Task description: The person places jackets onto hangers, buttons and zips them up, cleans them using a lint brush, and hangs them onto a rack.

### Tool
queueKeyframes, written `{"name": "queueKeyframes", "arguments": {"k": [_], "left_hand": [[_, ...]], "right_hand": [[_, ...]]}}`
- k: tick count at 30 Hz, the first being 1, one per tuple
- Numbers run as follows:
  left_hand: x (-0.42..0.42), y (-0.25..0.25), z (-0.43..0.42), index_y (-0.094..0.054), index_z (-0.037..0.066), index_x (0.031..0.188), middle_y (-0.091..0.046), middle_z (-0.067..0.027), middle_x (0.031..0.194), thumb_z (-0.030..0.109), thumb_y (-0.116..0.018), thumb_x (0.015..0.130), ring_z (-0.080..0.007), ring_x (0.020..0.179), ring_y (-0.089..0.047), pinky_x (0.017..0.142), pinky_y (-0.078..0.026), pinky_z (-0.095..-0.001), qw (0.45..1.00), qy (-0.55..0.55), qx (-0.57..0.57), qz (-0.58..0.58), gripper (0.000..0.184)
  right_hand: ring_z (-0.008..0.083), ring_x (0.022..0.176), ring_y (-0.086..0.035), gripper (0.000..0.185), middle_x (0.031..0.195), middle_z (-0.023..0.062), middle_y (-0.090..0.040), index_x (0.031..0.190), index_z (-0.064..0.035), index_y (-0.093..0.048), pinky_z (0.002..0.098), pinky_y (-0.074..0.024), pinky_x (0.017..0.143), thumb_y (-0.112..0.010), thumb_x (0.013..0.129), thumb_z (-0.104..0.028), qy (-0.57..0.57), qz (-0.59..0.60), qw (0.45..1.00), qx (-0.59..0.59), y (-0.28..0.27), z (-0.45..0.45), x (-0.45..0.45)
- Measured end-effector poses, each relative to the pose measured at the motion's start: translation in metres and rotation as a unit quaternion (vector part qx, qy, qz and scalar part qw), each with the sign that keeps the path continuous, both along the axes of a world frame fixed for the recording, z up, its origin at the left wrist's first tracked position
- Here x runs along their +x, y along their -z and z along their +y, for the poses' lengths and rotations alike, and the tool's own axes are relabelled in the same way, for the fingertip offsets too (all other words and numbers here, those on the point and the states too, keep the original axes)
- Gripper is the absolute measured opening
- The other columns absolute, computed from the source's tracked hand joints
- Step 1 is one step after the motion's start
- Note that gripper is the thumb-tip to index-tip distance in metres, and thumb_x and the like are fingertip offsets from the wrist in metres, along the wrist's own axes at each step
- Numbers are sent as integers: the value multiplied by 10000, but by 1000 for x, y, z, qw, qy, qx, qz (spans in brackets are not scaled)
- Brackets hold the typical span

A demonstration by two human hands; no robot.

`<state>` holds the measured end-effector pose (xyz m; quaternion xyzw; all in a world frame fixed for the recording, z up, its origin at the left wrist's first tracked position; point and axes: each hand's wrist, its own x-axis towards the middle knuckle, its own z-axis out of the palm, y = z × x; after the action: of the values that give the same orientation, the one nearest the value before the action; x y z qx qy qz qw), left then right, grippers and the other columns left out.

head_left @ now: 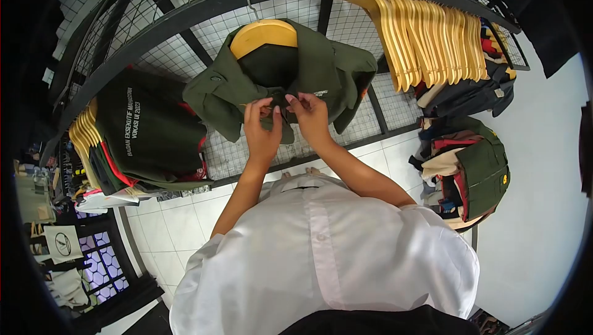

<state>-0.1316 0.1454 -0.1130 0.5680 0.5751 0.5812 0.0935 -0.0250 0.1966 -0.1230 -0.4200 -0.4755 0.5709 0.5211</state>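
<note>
A dark green jacket point(231, 97) hangs open at the collar on a wooden hanger point(264, 33), whose metal hook goes over the black rack bar. My left hand point(262, 122) and my right hand point(309, 115) meet at the jacket's front opening, below the collar. With bent fingers, each pinches one edge of the front. White lettering shows on the chest beside my right hand. The small piece of cloth or fastening between my fingertips is too dark to make out.
Several bare wooden hangers point(426, 41) hang at the right of the rack. Another dark green jacket point(154, 128) with white lettering hangs at the left among other clothes. A pile of garments point(475, 171) stands by the right wall. White floor tiles point(179, 224) lie below.
</note>
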Motion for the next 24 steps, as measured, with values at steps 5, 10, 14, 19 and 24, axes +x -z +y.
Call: {"name": "queueKeyframes", "arguments": {"k": [5, 10, 14, 19, 24], "left_hand": [[2, -16, 6, -626, 73, 1078, -587, -84, 861, 54, -612, 821, -211, 721, -577, 678, -441, -313, 996, -32, 4, 86, 258], [-12, -30, 13, -611, 138, 1132, -601, -58, 828, 138, -612, 830, -241, 721, -573, 670, -389, -355, 917, -126, -97, 366, 302], [-21, -37, 11, -606, 148, 1085, -615, -66, 813, 141, -603, 832, -254, 726, -585, 662, -371, -362, 896, -151, -165, 384, 253], [-17, -52, 7, -596, 134, 978, -617, -60, 825, 151, -600, 838, -233, 808, -579, 667, -374, -362, 900, -150, -183, 366, 141], [-5, -64, -1, -586, 129, 932, -614, -45, 850, 148, -590, 848, -218, 903, -548, 727, -358, -381, 900, -152, -157, 377, 87]], "right_hand": [[85, 729, -605, 129, 781, 45, -657, 854, 71, -599, 208, -476, 646, -650, 853, -48, -16, 17, 1000, 14, 10, -2, 2], [79, 742, -599, 128, 781, 47, -656, 899, 67, -593, 205, -473, 662, -656, 845, -30, 4, 1, 1000, 9, 17, -6, 3], [71, 717, -588, 123, 778, 40, -648, 917, 52, -589, 200, -469, 658, -661, 832, -1, 15, -35, 999, 23, 18, -6, 2], [56, 699, -554, 110, 775, 3, -610, 887, 19, -581, 196, -459, 658, -668, 820, 20, 14, 7, 999, 41, 17, -7, -1], [50, 695, -529, 109, 771, -15, -578, 869, 7, -569, 197, -455, 667, -666, 822, 21, 1, 21, 998, 54, 13, -9, -4]]}}
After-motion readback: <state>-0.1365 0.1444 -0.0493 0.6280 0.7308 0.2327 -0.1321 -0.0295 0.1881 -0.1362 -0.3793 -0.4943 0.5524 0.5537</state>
